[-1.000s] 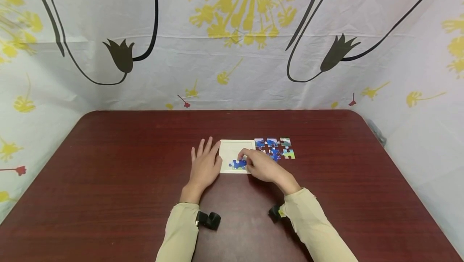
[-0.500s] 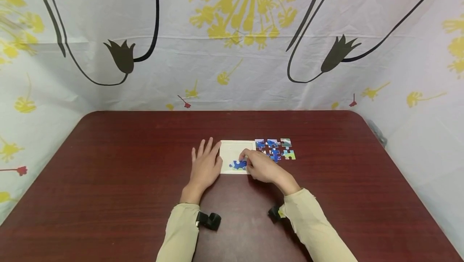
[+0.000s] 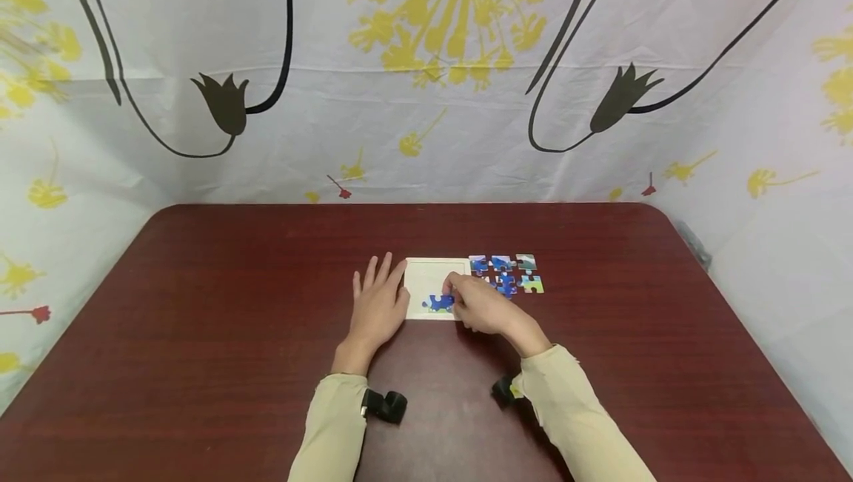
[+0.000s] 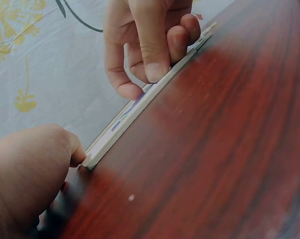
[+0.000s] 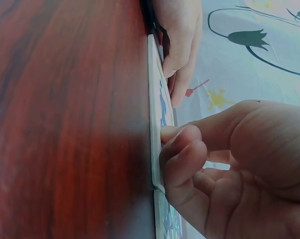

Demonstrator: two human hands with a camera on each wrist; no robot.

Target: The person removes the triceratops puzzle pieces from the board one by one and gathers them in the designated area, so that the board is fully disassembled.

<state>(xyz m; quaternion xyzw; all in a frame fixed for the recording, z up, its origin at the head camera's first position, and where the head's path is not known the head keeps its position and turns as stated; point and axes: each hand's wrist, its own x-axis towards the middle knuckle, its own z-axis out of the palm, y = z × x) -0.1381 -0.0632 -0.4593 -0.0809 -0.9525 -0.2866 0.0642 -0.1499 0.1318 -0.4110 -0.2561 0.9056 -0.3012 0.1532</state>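
A pale square puzzle tray (image 3: 421, 272) lies flat on the table. Near its front edge sit blue-and-green jigsaw pieces (image 3: 438, 303). My left hand (image 3: 375, 309) rests along the tray's left side, fingers spread and fairly straight, the thumb at the rim. My right hand (image 3: 488, 306) reaches over the tray's front right corner. Its thumb and index finger are bent down to a jigsaw piece there, mostly hidden under the hand. From the left wrist, the right thumb and index fingertips (image 4: 155, 72) appear right at the tray's surface, gripping low.
Several loose jigsaw pieces (image 3: 531, 283) lie to the right of the tray, some partly behind the right hand. The dark red table (image 3: 253, 334) extends all around. A white patterned cloth (image 3: 426, 141) hangs behind it.
The right index finger has drawn slightly back to the right over the tray. The left hand, the tray and the loose pieces stay where they were.
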